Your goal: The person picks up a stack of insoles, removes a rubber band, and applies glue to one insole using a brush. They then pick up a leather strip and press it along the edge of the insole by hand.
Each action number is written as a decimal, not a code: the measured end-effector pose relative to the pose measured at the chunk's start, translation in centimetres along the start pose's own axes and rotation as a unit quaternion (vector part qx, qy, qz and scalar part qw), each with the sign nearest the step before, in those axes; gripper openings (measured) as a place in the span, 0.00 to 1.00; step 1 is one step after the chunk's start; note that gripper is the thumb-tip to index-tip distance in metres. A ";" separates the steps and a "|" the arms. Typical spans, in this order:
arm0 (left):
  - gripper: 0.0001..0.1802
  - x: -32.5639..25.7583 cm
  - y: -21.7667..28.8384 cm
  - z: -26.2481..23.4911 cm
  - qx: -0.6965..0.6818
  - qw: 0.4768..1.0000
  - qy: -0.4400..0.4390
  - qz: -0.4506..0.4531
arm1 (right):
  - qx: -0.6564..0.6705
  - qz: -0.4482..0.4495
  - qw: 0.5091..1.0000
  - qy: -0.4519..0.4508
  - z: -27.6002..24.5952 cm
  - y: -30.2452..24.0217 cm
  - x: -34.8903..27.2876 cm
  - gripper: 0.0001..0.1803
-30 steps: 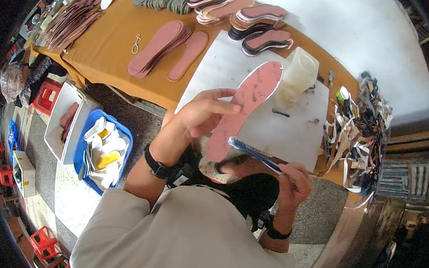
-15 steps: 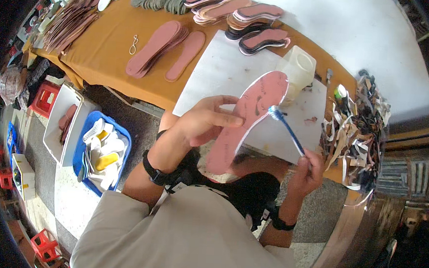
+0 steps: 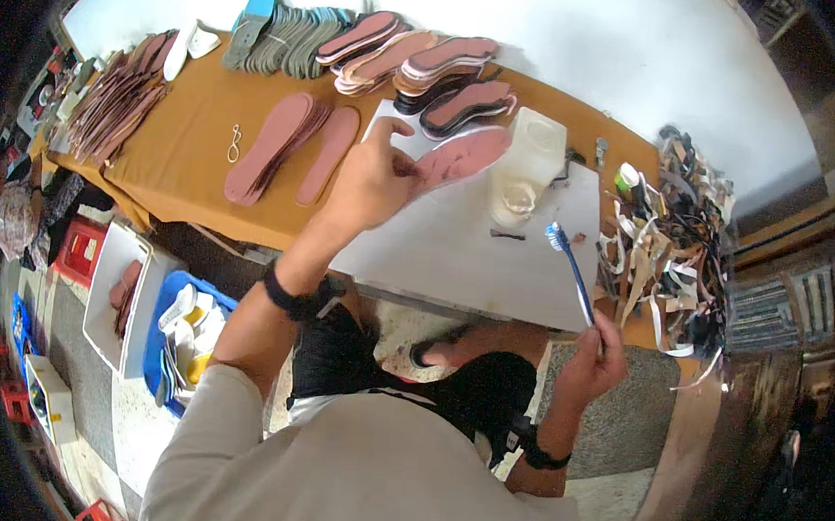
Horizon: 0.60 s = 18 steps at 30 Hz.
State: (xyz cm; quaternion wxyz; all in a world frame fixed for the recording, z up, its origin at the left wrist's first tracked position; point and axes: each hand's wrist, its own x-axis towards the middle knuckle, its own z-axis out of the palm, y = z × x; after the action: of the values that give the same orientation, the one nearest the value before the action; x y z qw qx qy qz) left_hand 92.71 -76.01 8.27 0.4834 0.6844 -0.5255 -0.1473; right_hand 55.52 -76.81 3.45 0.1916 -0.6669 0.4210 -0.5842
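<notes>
My left hand is closed on the near end of a pinkish-brown insole, over the white board. The insole is tilted, its far end pointing up and right toward a translucent plastic container. The hand hides the insole's near end. Between the fingers of my right hand is the handle of a blue toothbrush. Its bristles point up and left, above the right part of the board, apart from the insole.
The white board lies on a table with an orange-brown cloth. Stacked insoles stand to the left, more piles at the back. Tangled strips heap at the right. A blue bin of white pieces sits low left.
My left hand has carried the insole forward and away from my body, over the board. The toothbrush has moved clear of the insole. The view has shifted slightly.
</notes>
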 end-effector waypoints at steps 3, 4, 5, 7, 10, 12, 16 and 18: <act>0.32 2.7 -2.0 2.2 0.066 0.995 -0.019 0.075 | -0.019 -0.013 1.000 -0.013 -0.5 -0.6 -0.1 0.12; 0.31 3.6 -2.8 3.1 0.095 0.993 -0.025 0.067 | -0.038 -0.010 0.999 -0.023 -0.6 -1.0 -0.1 0.12; 0.31 4.2 -3.7 3.9 0.094 0.993 -0.025 0.073 | -0.038 -0.012 0.999 -0.018 -0.6 -1.4 -0.1 0.12; 0.30 4.9 -3.4 5.1 0.162 0.982 -0.015 0.091 | -0.032 -0.029 0.999 -0.013 -0.9 -2.0 -0.2 0.12; 0.23 5.4 -3.8 6.3 0.161 0.984 -0.048 0.067 | -0.017 0.006 1.000 -0.010 -1.4 -2.3 -0.6 0.10; 0.24 5.5 -4.3 6.8 0.167 0.982 -0.057 0.065 | -0.016 0.017 1.000 -0.006 -1.7 -1.8 -0.8 0.10; 0.24 5.3 -5.3 6.9 0.172 0.980 -0.082 0.050 | -0.008 0.036 0.999 -0.008 -1.7 -1.4 -0.8 0.09; 0.24 5.2 -5.7 6.5 0.176 0.979 -0.089 0.041 | -0.016 0.037 0.999 -0.012 -1.7 -1.0 -0.7 0.09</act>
State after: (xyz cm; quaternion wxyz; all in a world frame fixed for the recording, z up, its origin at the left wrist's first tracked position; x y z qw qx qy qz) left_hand 93.51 -83.86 2.04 0.3120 0.7208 -0.6120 -0.0925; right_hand 54.30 -75.24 4.20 0.2072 -0.6606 0.4524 -0.5622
